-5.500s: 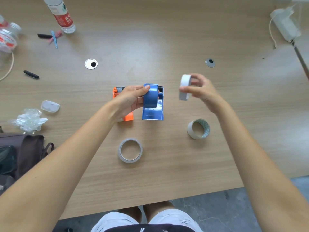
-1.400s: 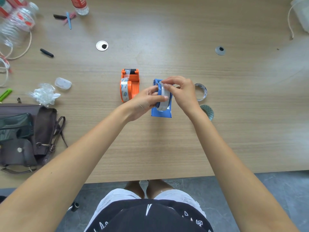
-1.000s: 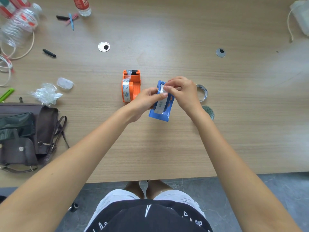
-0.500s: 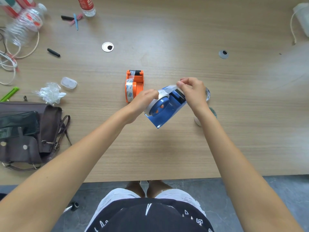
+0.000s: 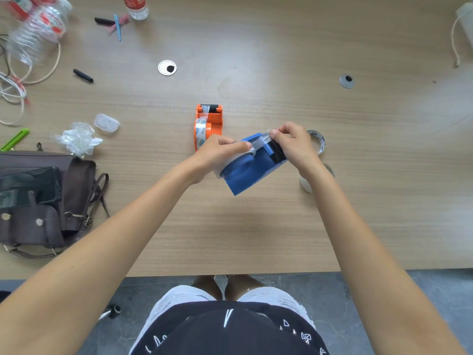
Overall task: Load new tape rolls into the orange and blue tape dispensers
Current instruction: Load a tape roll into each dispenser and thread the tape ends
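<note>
I have turned the blue dispenser (image 5: 252, 170); my left hand (image 5: 217, 152) grips its roll, my right hand (image 5: 291, 142) pinches the tape end (image 5: 265, 136), nearly threaded.

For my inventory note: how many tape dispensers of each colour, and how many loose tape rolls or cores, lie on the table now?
Orange tape dispenser: 1
Blue tape dispenser: 1
Loose tape roll: 1
Loose roll or core, partly hidden behind the right forearm: 1
Total: 4
</note>
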A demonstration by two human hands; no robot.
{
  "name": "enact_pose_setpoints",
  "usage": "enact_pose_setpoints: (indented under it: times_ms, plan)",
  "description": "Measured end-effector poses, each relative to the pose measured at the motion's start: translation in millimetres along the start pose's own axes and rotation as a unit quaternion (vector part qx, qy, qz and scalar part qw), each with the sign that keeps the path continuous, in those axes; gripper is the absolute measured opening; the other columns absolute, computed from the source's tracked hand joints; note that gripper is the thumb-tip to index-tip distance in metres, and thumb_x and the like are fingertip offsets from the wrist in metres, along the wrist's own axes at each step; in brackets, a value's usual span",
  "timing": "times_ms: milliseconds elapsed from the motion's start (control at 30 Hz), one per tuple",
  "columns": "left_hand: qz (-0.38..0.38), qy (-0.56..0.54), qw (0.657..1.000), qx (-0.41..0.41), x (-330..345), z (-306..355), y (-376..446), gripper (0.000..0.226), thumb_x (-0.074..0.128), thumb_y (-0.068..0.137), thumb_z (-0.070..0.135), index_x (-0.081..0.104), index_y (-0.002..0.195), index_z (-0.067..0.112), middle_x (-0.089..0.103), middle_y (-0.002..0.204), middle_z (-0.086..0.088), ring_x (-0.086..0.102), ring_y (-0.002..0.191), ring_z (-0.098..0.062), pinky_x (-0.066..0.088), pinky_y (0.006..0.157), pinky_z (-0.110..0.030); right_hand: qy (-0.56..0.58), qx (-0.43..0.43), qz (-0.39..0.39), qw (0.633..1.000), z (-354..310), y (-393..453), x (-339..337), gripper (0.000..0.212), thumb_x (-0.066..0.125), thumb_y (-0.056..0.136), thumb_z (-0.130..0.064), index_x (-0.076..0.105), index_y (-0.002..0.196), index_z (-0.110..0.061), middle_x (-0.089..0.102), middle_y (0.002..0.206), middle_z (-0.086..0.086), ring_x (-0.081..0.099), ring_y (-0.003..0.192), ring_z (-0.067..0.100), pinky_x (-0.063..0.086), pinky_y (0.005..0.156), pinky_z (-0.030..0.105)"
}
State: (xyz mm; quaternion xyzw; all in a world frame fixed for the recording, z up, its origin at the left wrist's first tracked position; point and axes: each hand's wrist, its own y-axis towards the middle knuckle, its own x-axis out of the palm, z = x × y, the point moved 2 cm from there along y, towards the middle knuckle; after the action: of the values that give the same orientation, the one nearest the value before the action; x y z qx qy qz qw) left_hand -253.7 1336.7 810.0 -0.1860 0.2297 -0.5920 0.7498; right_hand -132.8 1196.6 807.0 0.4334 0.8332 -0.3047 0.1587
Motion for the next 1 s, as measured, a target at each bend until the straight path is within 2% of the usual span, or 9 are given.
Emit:
enact_pose_setpoints:
  times_ms: [67, 133, 167, 200, 267, 467, 600, 767, 1000]
  plan:
    - [0.003, -0.003, 1.0, 0.0, -2, 3, 0, 0.041, 0.064, 0.086, 0.034, 0.066, 0.077, -0.005, 0.061, 0.07, 0.018, 0.057, 0.06, -0.002, 0.038, 0.059, -0.025, 0.008, -0.003, 0.009, 1.0, -1, 0, 1, 0.019, 0.054, 0.092, -0.029, 0.053, 0.075, -0.021, 0.055, 0.079, -0.009, 0.05, 0.078, 0.011, 0.04, 0.066, 0.024]
    - [-0.004, -0.014, 1.0, -0.007, -4, 6, 0, 0.031, 0.064, 0.086, 0.034, 0.07, 0.07, 0.009, 0.063, 0.083, 0.024, 0.06, 0.065, 0.005, 0.041, 0.063, -0.023, 0.01, -0.005, 0.012, 1.0, -1, 1, 1, 0.02, 0.054, 0.093, -0.029, 0.051, 0.074, -0.023, 0.053, 0.077, -0.011, 0.049, 0.074, 0.008, 0.038, 0.063, 0.021]
    - [-0.018, -0.017, 1.0, -0.012, -6, 6, 0, 0.029, 0.063, 0.086, 0.037, 0.071, 0.068, 0.015, 0.066, 0.085, 0.019, 0.061, 0.067, -0.001, 0.041, 0.062, -0.025, 0.01, -0.007, 0.012, 1.0, -2, 1, 1, 0.019, 0.053, 0.093, -0.029, 0.052, 0.076, -0.021, 0.052, 0.076, -0.011, 0.048, 0.073, 0.007, 0.038, 0.063, 0.021]
    - [-0.03, -0.019, 0.999, -0.019, -7, 6, -1, 0.03, 0.063, 0.085, 0.04, 0.069, 0.065, 0.019, 0.068, 0.078, 0.011, 0.06, 0.064, -0.009, 0.04, 0.059, -0.027, 0.01, -0.01, 0.012, 1.0, -3, 1, 1, 0.018, 0.053, 0.093, -0.029, 0.053, 0.079, -0.018, 0.052, 0.076, -0.011, 0.048, 0.072, 0.007, 0.038, 0.063, 0.021]
    - [-0.034, -0.023, 0.998, -0.038, -9, 5, -2, 0.031, 0.062, 0.084, 0.042, 0.065, 0.061, 0.021, 0.065, 0.062, 0.004, 0.056, 0.057, -0.015, 0.037, 0.054, -0.027, 0.012, -0.016, 0.014, 1.0, -4, 1, 1, 0.016, 0.053, 0.093, -0.027, 0.054, 0.084, -0.014, 0.052, 0.075, -0.011, 0.047, 0.071, 0.006, 0.038, 0.062, 0.02]
    - [-0.03, -0.048, 0.996, -0.064, -9, 7, -2, 0.023, 0.059, 0.085, 0.043, 0.066, 0.076, 0.023, 0.068, 0.068, 0.004, 0.061, 0.067, -0.017, 0.045, 0.065, -0.029, 0.021, -0.015, 0.016, 1.0, 0, 2, 1, 0.016, 0.053, 0.093, -0.025, 0.052, 0.081, -0.014, 0.05, 0.073, -0.009, 0.045, 0.067, 0.006, 0.035, 0.061, 0.02]
    - [-0.037, -0.057, 0.995, -0.075, -8, 6, -4, 0.023, 0.057, 0.087, 0.043, 0.064, 0.081, 0.022, 0.068, 0.07, 0.003, 0.061, 0.065, -0.016, 0.045, 0.063, -0.028, 0.054, 0.0, 0.014, 0.998, 1, 1, 5, 0.018, 0.056, 0.092, -0.025, 0.052, 0.08, -0.012, 0.049, 0.07, -0.007, 0.044, 0.065, 0.008, 0.035, 0.061, 0.022]
    - [-0.032, -0.037, 0.994, -0.096, -9, 6, -5, 0.022, 0.054, 0.085, 0.04, 0.062, 0.077, 0.021, 0.065, 0.068, 0.001, 0.057, 0.066, -0.019, 0.042, 0.063, -0.03, 0.091, 0.01, 0.006, 0.996, 2, 1, 8, 0.02, 0.059, 0.089, -0.024, 0.054, 0.07, -0.018, 0.053, 0.069, -0.005, 0.046, 0.066, 0.01, 0.037, 0.064, 0.025]
    - [-0.025, -0.023, 0.995, -0.093, -7, 8, -7, 0.024, 0.051, 0.086, 0.04, 0.061, 0.075, 0.021, 0.064, 0.068, 0.001, 0.056, 0.071, -0.021, 0.041, 0.069, -0.033, 0.098, 0.021, 0.024, 0.995, 4, 0, 10, 0.021, 0.06, 0.089, -0.023, 0.055, 0.069, -0.017, 0.055, 0.07, -0.002, 0.047, 0.066, 0.011, 0.038, 0.065, 0.025]
